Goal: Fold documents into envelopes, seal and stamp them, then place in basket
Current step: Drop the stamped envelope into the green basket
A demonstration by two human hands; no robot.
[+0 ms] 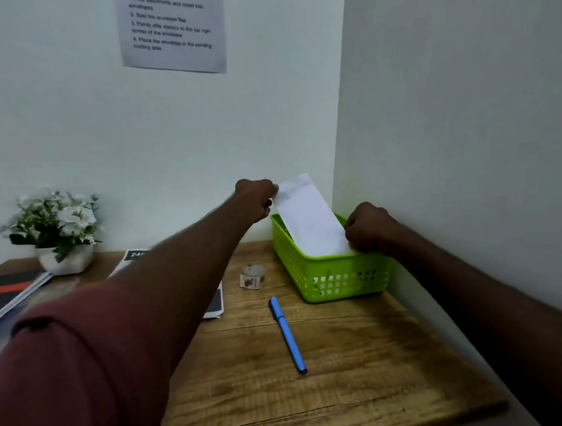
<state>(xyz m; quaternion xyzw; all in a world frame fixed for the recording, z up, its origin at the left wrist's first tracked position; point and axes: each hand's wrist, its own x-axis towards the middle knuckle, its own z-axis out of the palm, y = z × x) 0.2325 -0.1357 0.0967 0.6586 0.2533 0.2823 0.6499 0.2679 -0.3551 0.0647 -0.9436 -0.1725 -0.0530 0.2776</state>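
From my remote seat, both hands hold a white envelope [307,217] over the green basket [332,276] at the desk's two o'clock corner. My left hand [258,198] pinches the envelope's raised far end at twelve o'clock; my right hand [367,227], fingers curled, grips the near end at the basket's three o'clock rim. The envelope tilts steeply, its lower end already inside the basket, its upper end well above the rim. I judge this the last step for this piece: delivery is nearly done, with only lowering and release left. Whether it is sealed and stamped I cannot tell; the face shown is blank. White shapes behind the basket's lattice may be earlier envelopes. The stamp roll [253,276] stands just beside the basket at nine o'clock, a blue pen [287,336] at seven o'clock, suggesting more pieces may follow.
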